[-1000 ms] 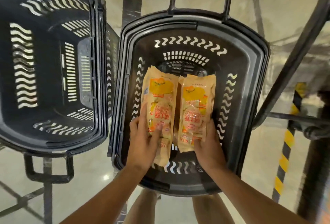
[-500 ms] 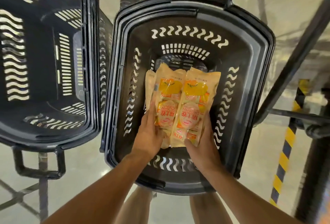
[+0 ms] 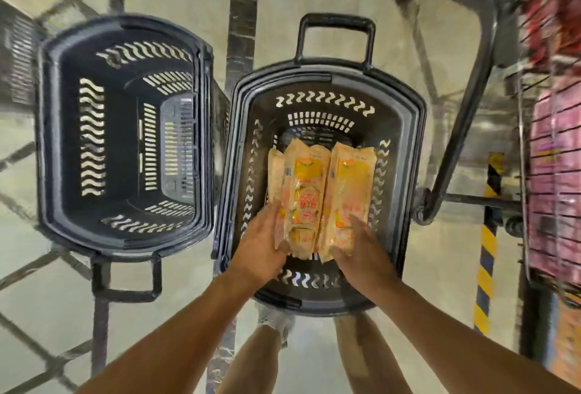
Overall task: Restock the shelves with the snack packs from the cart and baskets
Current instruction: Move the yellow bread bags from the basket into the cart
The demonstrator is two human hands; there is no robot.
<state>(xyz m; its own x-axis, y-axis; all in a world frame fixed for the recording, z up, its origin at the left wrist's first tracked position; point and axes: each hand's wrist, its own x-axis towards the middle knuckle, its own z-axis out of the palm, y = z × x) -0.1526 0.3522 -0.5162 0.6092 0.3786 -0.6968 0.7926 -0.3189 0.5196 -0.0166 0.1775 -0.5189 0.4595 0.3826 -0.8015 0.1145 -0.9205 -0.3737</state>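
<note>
Two black plastic baskets stand side by side — one at the left of the frame, one at the centre. Three orange-and-yellow snack packs show in the centre basket: a thin one at the left, one in the middle, one at the right. Two hands reach in — the left hand and the right hand. One wire cart fills the right edge; its pink and red packs are too blurred to count.

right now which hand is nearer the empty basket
Left. The left hand holds the packs on the side facing the empty basket; the right hand grips them on the far side.
</note>
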